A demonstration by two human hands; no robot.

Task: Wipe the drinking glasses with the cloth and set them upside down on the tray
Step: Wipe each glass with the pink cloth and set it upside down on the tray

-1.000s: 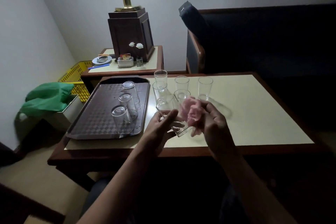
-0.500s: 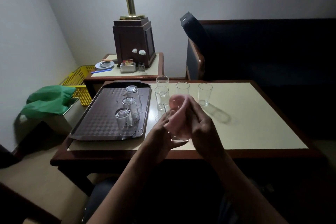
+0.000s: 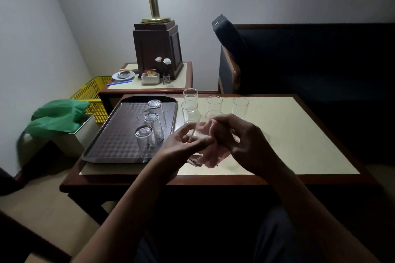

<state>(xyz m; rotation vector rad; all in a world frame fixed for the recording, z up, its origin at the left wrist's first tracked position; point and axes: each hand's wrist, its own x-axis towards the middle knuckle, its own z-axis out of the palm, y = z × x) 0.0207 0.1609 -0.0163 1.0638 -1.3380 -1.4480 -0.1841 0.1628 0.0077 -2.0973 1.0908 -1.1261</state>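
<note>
Fingers of the left hand [image 3: 181, 148] curl round a glass [image 3: 195, 160], held tilted above the table's [image 3: 299, 134] near edge; the right hand [image 3: 245, 141] grips the pink cloth [image 3: 215, 157] against it. Best turn the glass steadily while the cloth reaches rim and base, with a firm hold, as smooth glass slips easily.

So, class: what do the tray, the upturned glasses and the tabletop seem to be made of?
Tray: probably moulded plastic, brown, semi-gloss, embossed checker pattern. Upturned glasses: clear glass, seemingly; see-through with bright highlights. Tabletop: likely cream laminate, matte, edged in polished wood.
</note>
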